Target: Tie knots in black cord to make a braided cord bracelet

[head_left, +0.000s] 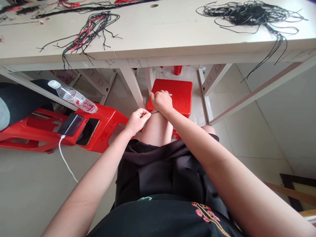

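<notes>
My left hand (137, 119) and my right hand (161, 101) meet over my bare knee (158, 126), below the edge of the pale table (158, 54). Both hands are closed in a pinch. A thin dark cord (154, 112) runs tight between them, just above the knee. The left fingertips pinch one end; the right fist closes over the other. On the table lie a red and black bundle of cords (86, 33) at left and a tangled black pile of cords (249, 14) at right.
A red plastic stool (103, 121) at my left carries a water bottle (72, 96), two phones (79, 126) and a white cable (65, 159). Another red stool (176, 93) stands under the table behind my hands. Table legs frame it. Pale tiled floor (266, 131) lies to the right.
</notes>
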Action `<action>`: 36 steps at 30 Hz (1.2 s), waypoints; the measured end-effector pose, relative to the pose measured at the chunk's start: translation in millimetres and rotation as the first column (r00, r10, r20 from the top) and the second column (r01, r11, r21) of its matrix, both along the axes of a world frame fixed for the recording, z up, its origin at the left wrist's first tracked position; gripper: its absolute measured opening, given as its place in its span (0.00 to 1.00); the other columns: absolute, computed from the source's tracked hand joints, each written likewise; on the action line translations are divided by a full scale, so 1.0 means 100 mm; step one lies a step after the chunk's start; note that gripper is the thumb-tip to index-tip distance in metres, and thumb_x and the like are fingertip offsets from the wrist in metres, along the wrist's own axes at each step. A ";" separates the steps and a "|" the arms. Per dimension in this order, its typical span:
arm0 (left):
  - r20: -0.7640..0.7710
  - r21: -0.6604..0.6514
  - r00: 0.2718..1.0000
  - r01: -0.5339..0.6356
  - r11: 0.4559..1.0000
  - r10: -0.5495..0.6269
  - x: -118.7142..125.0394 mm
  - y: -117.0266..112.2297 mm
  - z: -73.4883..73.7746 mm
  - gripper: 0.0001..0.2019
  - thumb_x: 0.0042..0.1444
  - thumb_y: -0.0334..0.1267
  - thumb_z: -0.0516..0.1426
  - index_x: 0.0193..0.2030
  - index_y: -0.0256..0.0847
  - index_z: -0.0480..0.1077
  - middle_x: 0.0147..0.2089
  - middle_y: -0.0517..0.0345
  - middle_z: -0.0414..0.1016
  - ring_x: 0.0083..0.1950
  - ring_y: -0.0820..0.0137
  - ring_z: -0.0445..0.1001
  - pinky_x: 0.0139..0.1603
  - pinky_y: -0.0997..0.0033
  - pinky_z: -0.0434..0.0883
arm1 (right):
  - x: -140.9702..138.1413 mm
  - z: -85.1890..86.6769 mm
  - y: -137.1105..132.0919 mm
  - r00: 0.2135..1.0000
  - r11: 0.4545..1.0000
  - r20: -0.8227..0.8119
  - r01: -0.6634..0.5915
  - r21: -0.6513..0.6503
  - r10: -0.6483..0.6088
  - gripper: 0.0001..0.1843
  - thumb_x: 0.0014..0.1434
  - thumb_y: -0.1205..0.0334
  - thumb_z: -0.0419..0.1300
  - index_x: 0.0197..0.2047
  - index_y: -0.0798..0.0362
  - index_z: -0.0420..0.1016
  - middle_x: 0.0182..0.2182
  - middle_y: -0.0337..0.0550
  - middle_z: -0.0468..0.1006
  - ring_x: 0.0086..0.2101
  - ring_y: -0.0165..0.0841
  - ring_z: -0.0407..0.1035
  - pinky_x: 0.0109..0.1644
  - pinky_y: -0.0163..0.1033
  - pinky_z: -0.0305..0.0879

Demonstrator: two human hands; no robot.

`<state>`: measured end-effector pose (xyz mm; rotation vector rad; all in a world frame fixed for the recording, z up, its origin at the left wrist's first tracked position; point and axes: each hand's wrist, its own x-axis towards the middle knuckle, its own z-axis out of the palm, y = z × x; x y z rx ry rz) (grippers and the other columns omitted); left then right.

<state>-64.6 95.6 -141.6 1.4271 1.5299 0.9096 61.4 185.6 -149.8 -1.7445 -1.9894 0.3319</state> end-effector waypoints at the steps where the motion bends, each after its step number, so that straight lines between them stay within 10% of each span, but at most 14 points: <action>1: -0.009 -0.010 1.000 -0.005 1.000 0.005 0.00 0.00 0.00 0.09 0.52 0.43 0.55 0.29 0.40 0.67 0.24 0.63 0.65 0.24 0.76 0.61 0.25 0.75 0.59 | 0.00 0.00 0.00 1.000 1.000 0.001 0.000 -0.002 0.000 0.25 0.65 0.53 0.43 0.33 0.59 0.76 0.37 0.56 0.76 0.44 0.46 0.66 0.42 0.45 0.66; 36: -0.149 0.063 0.989 0.016 0.998 -0.007 0.01 -0.07 0.05 0.13 0.54 0.47 0.54 0.31 0.39 0.69 0.29 0.58 0.73 0.30 0.70 0.69 0.31 0.73 0.64 | 0.00 0.01 0.00 1.000 1.000 0.011 -0.014 0.009 0.014 0.25 0.64 0.55 0.42 0.33 0.59 0.76 0.37 0.56 0.76 0.43 0.46 0.66 0.45 0.46 0.64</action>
